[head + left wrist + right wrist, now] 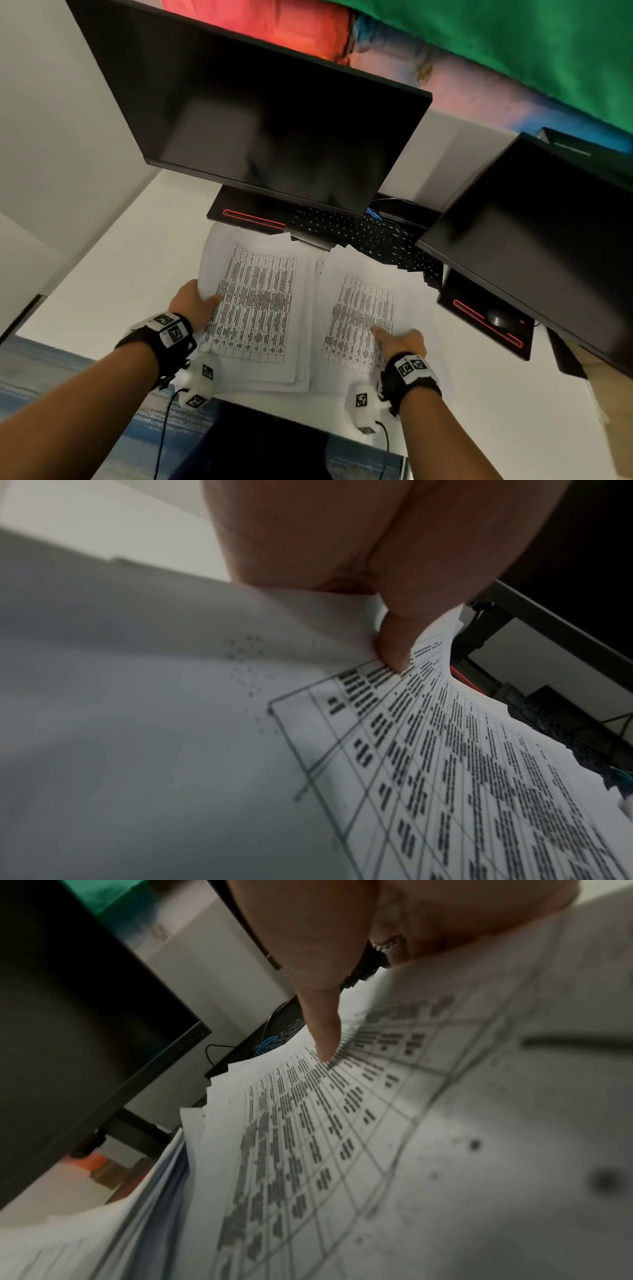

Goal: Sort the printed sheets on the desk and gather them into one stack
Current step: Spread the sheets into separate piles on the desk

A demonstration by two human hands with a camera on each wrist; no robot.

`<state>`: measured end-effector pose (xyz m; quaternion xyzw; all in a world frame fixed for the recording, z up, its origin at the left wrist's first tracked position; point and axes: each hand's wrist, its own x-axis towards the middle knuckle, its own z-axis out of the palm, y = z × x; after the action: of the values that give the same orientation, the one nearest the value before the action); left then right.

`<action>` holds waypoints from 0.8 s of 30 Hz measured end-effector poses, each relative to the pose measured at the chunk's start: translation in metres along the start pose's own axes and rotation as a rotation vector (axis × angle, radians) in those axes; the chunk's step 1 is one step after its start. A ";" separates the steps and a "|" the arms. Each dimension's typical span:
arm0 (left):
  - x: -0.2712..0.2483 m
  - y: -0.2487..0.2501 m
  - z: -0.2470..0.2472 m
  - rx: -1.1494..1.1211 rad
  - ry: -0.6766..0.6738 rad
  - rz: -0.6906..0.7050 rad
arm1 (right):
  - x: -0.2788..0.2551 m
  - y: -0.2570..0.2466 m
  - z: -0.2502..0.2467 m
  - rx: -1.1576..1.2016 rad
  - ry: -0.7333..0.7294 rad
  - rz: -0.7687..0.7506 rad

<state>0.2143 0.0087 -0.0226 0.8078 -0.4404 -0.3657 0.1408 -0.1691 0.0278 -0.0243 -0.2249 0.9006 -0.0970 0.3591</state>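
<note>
Two dark monitors crowd a white desk [113,274] where two piles of printed sheets lie side by side at its near edge. The larger monitor [267,137] hangs at 12 o'clock, its red-striped base [250,219] just beyond the left pile [260,308]; the second monitor [534,233] looms at 3 o'clock over its own red-striped base [486,329], on which a dark mouse [498,318] sits. Between the two bases a black keyboard [359,233] runs at 1 o'clock, the far corners of the fanned right pile [366,315] overlapping its near edge. Cables trail behind it.

The left hand [195,303], at 9 o'clock of the left pile, grasps that pile's left edge, thumb [394,647] pressed on the top sheet's printed table and the paper bowing upward under the grip. The right hand [404,341], at 5 o'clock of the right pile, lies on its top sheet with the index finger [325,1037] stretched out, tip touching the print; how the other fingers lie cannot be told. Each wrist carries one black strap with tagged white blocks.
</note>
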 end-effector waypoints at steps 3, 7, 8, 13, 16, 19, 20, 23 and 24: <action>0.001 -0.001 0.000 -0.002 0.003 0.007 | -0.006 -0.009 -0.001 -0.111 0.025 0.002; 0.002 -0.001 0.000 -0.007 0.004 0.006 | -0.009 -0.007 0.000 -0.246 0.080 -0.068; 0.002 -0.001 0.000 -0.008 0.002 0.005 | -0.008 -0.005 -0.001 -0.256 0.094 -0.089; 0.002 -0.002 -0.001 -0.016 -0.005 0.000 | 0.009 -0.003 -0.004 -0.096 0.053 -0.079; 0.002 -0.002 -0.001 -0.021 -0.005 0.000 | 0.015 -0.005 -0.008 -0.006 -0.048 -0.050; 0.002 -0.002 -0.001 -0.018 -0.006 -0.004 | 0.018 -0.004 -0.006 0.049 -0.105 -0.048; 0.002 -0.002 -0.001 -0.018 -0.007 -0.004 | 0.016 -0.006 -0.006 0.070 -0.111 -0.058; 0.003 -0.003 -0.001 -0.026 -0.007 -0.003 | 0.011 -0.010 -0.007 0.177 -0.119 -0.103; 0.003 -0.003 -0.002 -0.025 -0.008 -0.004 | 0.006 -0.013 -0.009 0.222 -0.115 -0.120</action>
<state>0.2180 0.0080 -0.0243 0.8054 -0.4345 -0.3749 0.1483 -0.1749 0.0139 -0.0174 -0.2423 0.8472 -0.2043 0.4265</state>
